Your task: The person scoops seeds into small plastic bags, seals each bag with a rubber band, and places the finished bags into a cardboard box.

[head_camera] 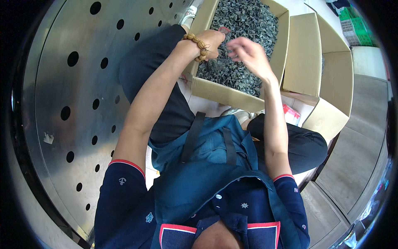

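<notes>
An uncovered cardboard box [228,95] in front of my knees holds a deep heap of dark, curled dried pieces [245,18], which look like wood ear fungus. Over the left side of the heap is my left hand [213,42], with a braided bracelet at the wrist. Its fingers are closed on a small clear plastic piece with a red edge [224,30], perhaps a bag, mostly hidden by the hand. My right hand [248,54] hovers beside it above the pieces, slightly blurred. Its fingers are loosely bent and apart, and I see nothing in them.
To the right stands a second cardboard box [337,74] with raised flaps, showing a little dark content. A red and white package [291,115] lies by it. A perforated metal panel [84,87] rises close on my left. Green plastic crates [356,28] are at the far right.
</notes>
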Motion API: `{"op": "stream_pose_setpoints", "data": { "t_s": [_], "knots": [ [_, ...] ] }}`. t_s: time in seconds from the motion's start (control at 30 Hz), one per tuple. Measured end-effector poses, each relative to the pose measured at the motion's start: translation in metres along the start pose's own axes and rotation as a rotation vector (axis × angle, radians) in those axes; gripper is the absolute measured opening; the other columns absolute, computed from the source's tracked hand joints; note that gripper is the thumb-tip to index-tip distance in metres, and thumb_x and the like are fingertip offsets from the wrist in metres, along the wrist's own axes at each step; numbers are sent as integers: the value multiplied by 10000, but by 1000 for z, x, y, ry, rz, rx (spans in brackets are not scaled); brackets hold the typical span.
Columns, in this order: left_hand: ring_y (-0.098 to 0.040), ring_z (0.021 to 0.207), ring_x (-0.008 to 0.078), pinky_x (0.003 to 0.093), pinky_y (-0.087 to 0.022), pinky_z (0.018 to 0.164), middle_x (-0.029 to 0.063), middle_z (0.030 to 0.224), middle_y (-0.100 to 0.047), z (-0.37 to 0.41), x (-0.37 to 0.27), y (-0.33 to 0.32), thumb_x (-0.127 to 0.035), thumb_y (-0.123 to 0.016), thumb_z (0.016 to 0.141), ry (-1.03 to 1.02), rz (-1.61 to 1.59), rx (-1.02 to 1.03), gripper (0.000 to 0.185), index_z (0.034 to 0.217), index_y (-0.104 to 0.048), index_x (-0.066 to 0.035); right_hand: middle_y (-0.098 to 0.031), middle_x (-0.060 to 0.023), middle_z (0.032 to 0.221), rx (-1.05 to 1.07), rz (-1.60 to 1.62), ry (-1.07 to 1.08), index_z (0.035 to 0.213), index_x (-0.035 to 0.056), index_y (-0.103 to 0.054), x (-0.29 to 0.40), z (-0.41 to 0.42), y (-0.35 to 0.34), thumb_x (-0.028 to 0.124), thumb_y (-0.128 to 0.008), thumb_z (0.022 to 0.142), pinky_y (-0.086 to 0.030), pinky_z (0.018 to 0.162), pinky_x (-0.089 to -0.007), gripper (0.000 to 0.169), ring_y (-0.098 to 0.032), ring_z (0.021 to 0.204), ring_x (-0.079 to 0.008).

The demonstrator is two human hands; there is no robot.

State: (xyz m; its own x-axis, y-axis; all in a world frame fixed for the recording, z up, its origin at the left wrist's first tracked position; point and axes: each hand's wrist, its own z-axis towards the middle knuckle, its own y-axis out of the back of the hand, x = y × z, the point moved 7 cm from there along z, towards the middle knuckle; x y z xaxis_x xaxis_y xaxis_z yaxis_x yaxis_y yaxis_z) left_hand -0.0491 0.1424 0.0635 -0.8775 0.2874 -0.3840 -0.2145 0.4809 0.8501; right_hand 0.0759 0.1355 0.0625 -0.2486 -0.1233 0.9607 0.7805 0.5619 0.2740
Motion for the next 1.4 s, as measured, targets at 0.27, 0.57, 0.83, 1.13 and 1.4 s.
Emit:
{"op": "stream_pose_setpoints", "data": {
  "t_s": [0.27, 0.57, 0.83, 1.13, 1.4],
  "knots": [
    [-659, 788, 361, 422, -531, 702, 253, 797, -642, -3, -3, 7, 4, -588, 652, -71, 58, -107, 182, 810, -605, 93, -498, -79, 1338, 508, -900, 8, 1282, 198, -527, -73, -39, -28, 23, -659, 734, -475, 947, -411, 590, -525, 1165, -297],
    [-616, 960, 391, 424, -506, 813, 262, 985, -626, -2, -2, 8, -9, -646, 647, -16, 28, -3, 692, 1298, -423, 57, -444, -80, 1247, 664, -1201, 238, 1260, 264, -539, -126, -35, -80, 176, -437, 907, -487, 872, -441, 378, -497, 1123, -324],
    [-593, 1032, 388, 407, -496, 859, 275, 1069, -606, -1, -2, 5, -19, -669, 648, 22, 54, 43, 676, 1282, -444, 50, -458, -122, 1179, 652, -1172, 45, 1223, 211, -556, -123, -52, -41, 142, -593, 792, -528, 823, -448, 438, -497, 1084, -342],
    [-612, 993, 383, 411, -511, 825, 274, 1039, -616, 1, 9, 0, -31, -708, 662, 60, -27, 53, 658, 1256, -443, 70, -439, -169, 1155, 499, -944, -205, 1176, 191, -565, -140, -50, -36, 81, -667, 713, -461, 926, -444, 486, -493, 1079, -406],
    [-682, 805, 298, 383, -542, 761, 267, 1002, -633, 2, 5, 0, -29, -675, 683, 22, -104, 82, 688, 1307, -411, 90, -509, -43, 944, -140, 148, -229, 1078, 112, -505, -98, -47, 31, 23, -691, 698, -511, 545, -246, 432, -561, 729, -125]
  ]
}}
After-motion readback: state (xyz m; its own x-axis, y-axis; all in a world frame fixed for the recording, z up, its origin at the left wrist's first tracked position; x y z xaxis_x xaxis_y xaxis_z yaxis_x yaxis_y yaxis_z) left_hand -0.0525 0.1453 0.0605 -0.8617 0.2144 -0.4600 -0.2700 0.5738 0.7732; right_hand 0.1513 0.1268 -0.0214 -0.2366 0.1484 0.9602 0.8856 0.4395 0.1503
